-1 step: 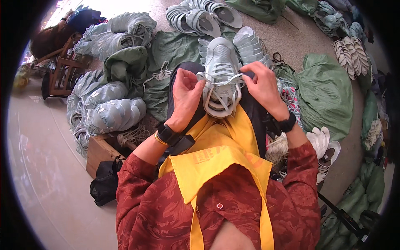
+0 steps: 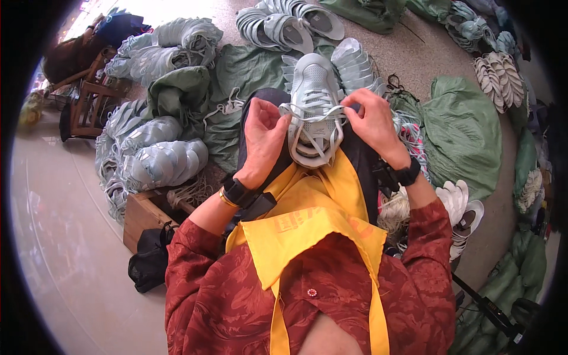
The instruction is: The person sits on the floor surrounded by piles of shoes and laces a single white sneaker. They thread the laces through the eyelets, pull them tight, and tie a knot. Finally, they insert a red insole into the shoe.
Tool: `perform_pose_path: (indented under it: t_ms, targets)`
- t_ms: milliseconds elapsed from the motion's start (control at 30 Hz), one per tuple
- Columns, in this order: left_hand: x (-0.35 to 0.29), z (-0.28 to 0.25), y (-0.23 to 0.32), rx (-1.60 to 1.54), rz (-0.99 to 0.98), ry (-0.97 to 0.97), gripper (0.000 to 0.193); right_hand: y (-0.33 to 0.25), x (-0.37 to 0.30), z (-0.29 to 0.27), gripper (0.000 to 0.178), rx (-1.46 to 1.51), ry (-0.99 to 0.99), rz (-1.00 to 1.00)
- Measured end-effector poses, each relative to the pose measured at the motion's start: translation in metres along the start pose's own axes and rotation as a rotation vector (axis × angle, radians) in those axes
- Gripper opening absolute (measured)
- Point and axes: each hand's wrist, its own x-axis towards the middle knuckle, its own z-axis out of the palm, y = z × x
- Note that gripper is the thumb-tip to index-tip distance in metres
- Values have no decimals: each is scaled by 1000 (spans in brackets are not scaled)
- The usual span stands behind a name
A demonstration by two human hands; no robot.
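Observation:
A pale grey-blue sneaker upper (image 2: 315, 80) rests between my knees, its toe pointing away from me and its heel opening toward me. Light laces (image 2: 318, 102) cross its front in several rows. At its left edge, my left hand (image 2: 261, 135) pinches a shoelace between thumb and forefinger. My right hand (image 2: 374, 123) pinches a shoelace on the other side, with the other fingers curled. The lace stretches across the upper between both hands. Below the heel opening, a yellow apron (image 2: 313, 228) covers my lap.
Stacked pale blue uppers (image 2: 168, 163) lie at left, with more nested uppers (image 2: 275, 26) ahead. A green sack (image 2: 461, 136) bulges at right, near white uppers (image 2: 452, 198). By my left elbow stands a wooden box (image 2: 141, 222) beside a black bag (image 2: 149, 260). A wooden chair (image 2: 89, 106) is farther left.

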Motion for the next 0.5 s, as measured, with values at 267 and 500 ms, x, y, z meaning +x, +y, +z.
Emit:
perform_pose_path:
  t_ms: [267,500]
  targets:
    - [-12,-6,11,-55,187,10,21,-34,-18,-16,8,208,-1,170]
    - [-11,-11,6,18,202,-3,19,-38,-38,-16,15,266,-33,91]
